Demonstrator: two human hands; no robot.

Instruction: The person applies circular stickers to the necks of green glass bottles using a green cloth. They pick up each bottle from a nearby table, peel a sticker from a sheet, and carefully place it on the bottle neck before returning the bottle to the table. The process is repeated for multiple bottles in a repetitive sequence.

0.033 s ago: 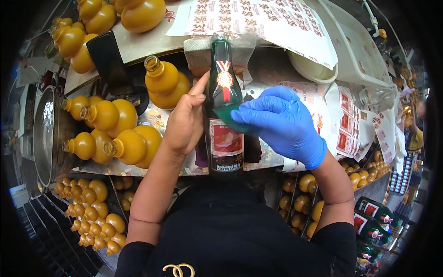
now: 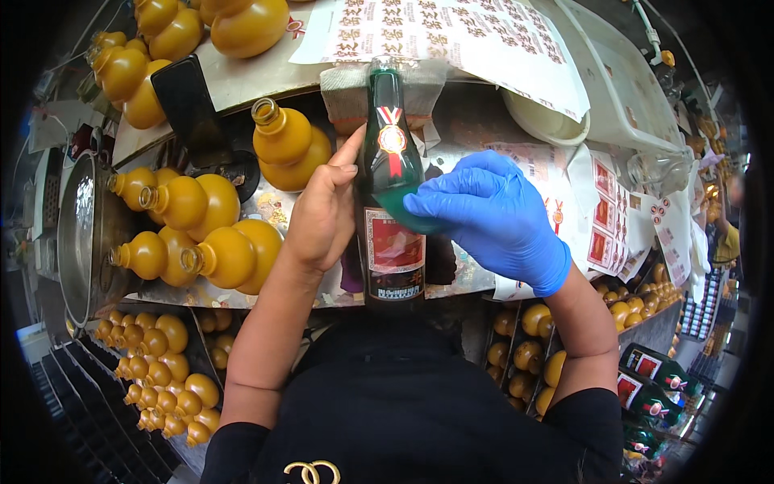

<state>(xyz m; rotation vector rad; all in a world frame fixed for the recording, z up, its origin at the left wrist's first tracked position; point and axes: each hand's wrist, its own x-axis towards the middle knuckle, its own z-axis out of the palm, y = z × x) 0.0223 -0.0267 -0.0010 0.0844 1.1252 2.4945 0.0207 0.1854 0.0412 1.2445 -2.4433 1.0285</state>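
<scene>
A dark green glass bottle (image 2: 375, 173) lies in front of me, its neck pointing away. Its neck end rests on a padded cloth block (image 2: 343, 89). On its body is a red label (image 2: 397, 244) with a pale border, and above that a medal-shaped ribbon sticker (image 2: 392, 141). My bare left hand (image 2: 318, 216) grips the bottle's left side, index finger stretched along it. In a blue glove, my right hand (image 2: 496, 214) pinches a thin, flexible green scraper (image 2: 401, 210), which lies against the bottle just above the red label's upper edge.
Yellow gourd-shaped bottles (image 2: 292, 145) stand or lie at the left, near a phone (image 2: 187, 101) on a stand and a metal basin (image 2: 95, 234). Sticker sheets (image 2: 451, 32) lie at the back and right. A white tub (image 2: 552, 121) sits back right; more green bottles (image 2: 645, 395) are lower right.
</scene>
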